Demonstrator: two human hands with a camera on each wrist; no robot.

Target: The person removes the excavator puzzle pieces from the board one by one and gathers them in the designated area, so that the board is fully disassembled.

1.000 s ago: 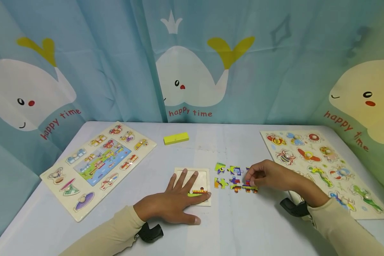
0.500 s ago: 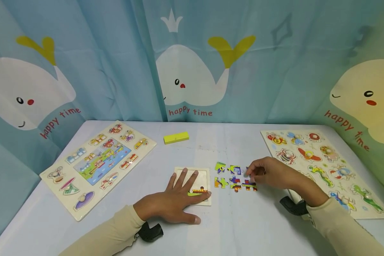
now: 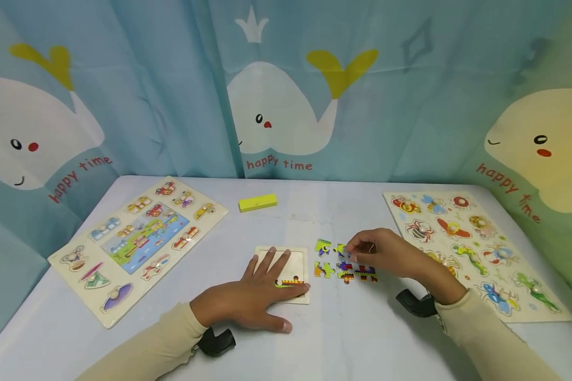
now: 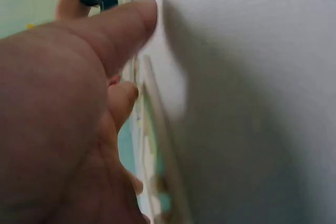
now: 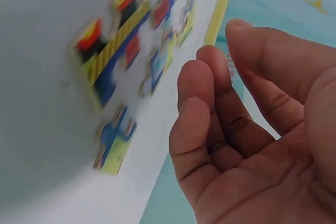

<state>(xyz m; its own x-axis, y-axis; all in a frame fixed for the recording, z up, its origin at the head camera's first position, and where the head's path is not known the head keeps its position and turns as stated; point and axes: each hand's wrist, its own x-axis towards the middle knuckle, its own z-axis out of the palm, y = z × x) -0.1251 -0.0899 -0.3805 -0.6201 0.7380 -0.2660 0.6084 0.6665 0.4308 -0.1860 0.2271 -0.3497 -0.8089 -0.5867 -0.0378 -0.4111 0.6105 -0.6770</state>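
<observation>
"Puzzle pieces [image 3: 345,267], where?"
"Tabletop [image 3: 333,328], just right of tray [image 3: 295,260]. Left hand [image 3: 252,299] spread over tray; right hand [image 3: 383,255] above pieces, loosely curved, holding nothing."
"Risk?"
"Low sweep might skew pieces; left hand slipping could shift tray."

Our left hand [image 3: 252,296] spreads toward the desk's [image 3: 324,211] far edge, palm down; our right hand [image 3: 386,254] hovers, loosely curled.

Left sleeve [image 3: 140,344] and right sleeve [image 3: 491,333] both long, plain beige; by each cuff [image 3: 196,320], a black, curved wrist-worn unit [image 3: 217,343].
</observation>
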